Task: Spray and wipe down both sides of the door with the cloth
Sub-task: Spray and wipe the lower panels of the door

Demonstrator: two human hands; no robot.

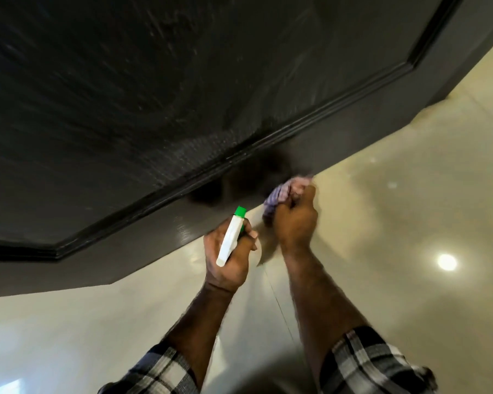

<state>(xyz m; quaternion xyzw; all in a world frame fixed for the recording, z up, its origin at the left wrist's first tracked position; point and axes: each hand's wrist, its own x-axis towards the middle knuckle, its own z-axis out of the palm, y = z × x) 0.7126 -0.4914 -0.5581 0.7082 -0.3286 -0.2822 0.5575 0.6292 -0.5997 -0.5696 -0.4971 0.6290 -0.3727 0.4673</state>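
1. Head view. Right hand (295, 220) has fingers curled around a bunched cloth (279, 196), purple/pink checked, and presses it against the bottom rail of the door (154, 95), right at its lower edge.
2. Left hand (229, 255) is wrapped around a spray bottle (230, 240): white sprayer head, green nozzle tip pointing up toward the door. Bottle body is hidden under the hand, so can't tell the fill level.
3. The two hands sit near each other, not touching; left is lower and nearer the camera.
4. Door is dark brown/black with a raised moulding framing a recessed panel. It fills the upper left of the view. Panel shows pale streaks and smear marks.
5. Floor (395, 223) is glossy beige tile, with a round ceiling light reflection at the right and a grout line running between the forearms.
6. Both forearms are bare; plaid sleeves (364, 362) are rolled up, black/white/grey.
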